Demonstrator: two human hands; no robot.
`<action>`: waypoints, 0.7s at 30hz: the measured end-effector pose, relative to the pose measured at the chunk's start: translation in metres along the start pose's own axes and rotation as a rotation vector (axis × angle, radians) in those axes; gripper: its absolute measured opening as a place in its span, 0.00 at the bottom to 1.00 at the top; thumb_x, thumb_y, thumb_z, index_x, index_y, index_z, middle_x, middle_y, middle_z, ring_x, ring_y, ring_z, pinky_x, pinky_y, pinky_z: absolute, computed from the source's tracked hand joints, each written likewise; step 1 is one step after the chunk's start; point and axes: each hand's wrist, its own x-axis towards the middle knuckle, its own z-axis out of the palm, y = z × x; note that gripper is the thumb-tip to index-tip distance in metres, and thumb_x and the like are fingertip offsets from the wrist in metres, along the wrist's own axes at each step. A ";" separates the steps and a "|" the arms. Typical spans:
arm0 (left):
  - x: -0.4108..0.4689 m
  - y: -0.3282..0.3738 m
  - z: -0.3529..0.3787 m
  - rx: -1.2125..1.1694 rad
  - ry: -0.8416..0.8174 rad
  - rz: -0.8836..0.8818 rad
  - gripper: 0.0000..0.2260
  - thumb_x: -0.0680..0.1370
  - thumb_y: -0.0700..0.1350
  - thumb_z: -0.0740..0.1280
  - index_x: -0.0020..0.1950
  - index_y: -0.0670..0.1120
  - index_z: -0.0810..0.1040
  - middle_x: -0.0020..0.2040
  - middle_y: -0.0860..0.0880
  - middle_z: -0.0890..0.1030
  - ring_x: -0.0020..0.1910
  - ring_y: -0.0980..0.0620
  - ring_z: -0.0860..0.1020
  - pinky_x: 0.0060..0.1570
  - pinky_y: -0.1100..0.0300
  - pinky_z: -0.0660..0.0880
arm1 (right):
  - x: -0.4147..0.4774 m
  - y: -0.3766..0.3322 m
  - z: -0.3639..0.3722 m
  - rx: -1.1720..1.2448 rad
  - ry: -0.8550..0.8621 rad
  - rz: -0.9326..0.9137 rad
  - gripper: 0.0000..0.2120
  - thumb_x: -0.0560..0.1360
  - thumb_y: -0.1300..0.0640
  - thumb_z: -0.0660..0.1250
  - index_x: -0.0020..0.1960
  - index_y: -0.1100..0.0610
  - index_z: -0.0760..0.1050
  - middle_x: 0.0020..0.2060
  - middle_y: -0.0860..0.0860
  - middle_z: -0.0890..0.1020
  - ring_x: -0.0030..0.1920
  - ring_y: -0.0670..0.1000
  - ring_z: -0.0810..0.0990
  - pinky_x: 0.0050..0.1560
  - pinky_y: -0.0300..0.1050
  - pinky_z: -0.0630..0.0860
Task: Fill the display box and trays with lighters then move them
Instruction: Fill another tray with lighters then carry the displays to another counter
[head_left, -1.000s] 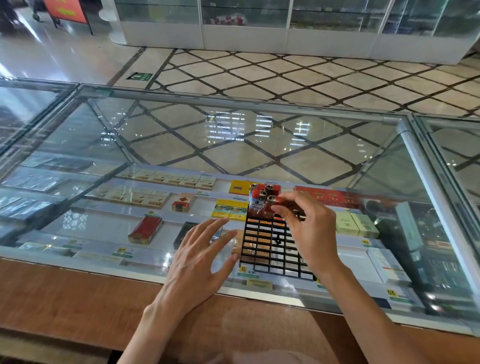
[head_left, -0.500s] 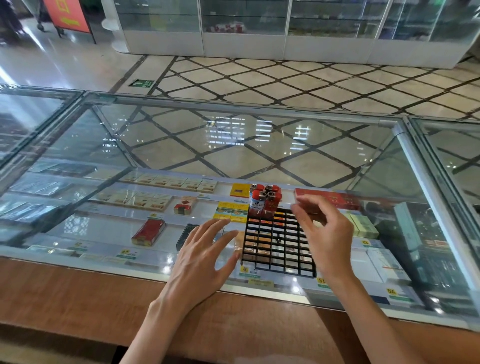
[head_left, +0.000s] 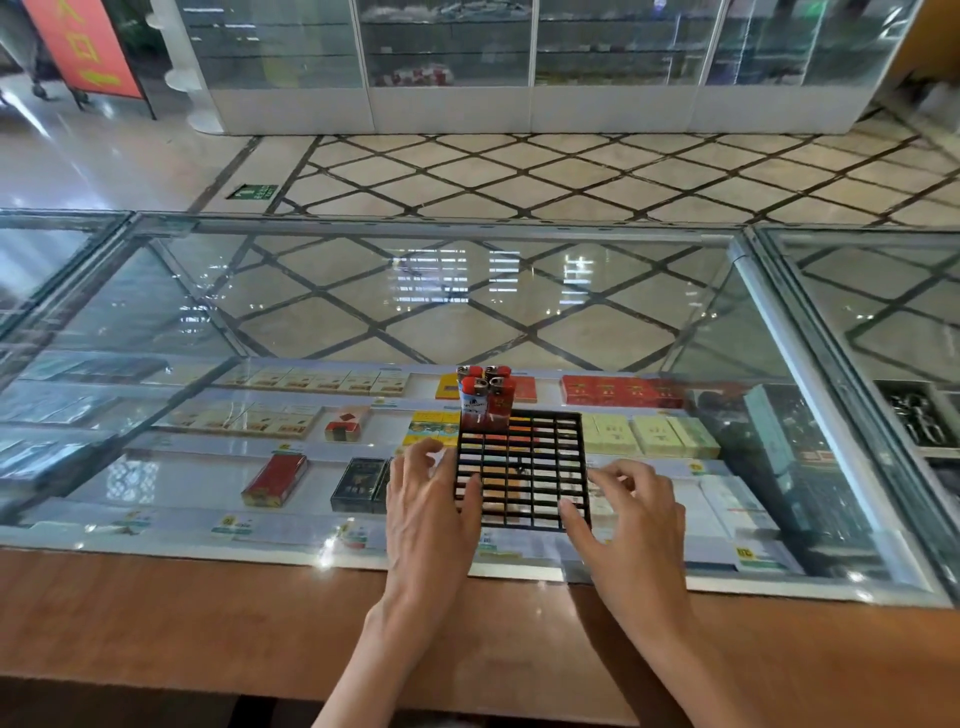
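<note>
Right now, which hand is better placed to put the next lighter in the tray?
Probably the right hand. The lighters fill the tray's far left corner, so the next free slots lie to their right. The left hand rests against the tray's left edge, steadying it. Neither hand holds a lighter.

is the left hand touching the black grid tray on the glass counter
Touching. The head view shows the left hand with its thumb lying across the left edge of the black plastic grid tray, no gap visible between them.
</note>
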 end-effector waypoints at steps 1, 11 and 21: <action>0.000 0.003 0.000 -0.036 0.004 -0.035 0.14 0.79 0.46 0.64 0.65 0.47 0.75 0.63 0.48 0.70 0.62 0.52 0.65 0.59 0.64 0.61 | -0.001 -0.002 0.001 0.040 -0.007 -0.001 0.18 0.74 0.48 0.67 0.60 0.55 0.76 0.55 0.49 0.72 0.57 0.48 0.68 0.56 0.41 0.62; -0.010 0.021 -0.004 -0.740 -0.038 -0.474 0.11 0.78 0.38 0.65 0.55 0.52 0.69 0.53 0.47 0.80 0.49 0.57 0.80 0.44 0.68 0.77 | -0.014 -0.009 -0.005 0.313 -0.021 0.089 0.17 0.75 0.54 0.67 0.61 0.60 0.75 0.56 0.48 0.72 0.56 0.42 0.69 0.55 0.23 0.61; -0.014 0.019 -0.012 -1.009 -0.209 -0.497 0.10 0.76 0.36 0.67 0.57 0.41 0.73 0.48 0.41 0.84 0.45 0.47 0.84 0.40 0.62 0.80 | -0.023 -0.003 -0.014 0.495 0.024 0.134 0.14 0.72 0.57 0.70 0.57 0.54 0.76 0.52 0.45 0.76 0.50 0.41 0.76 0.49 0.23 0.68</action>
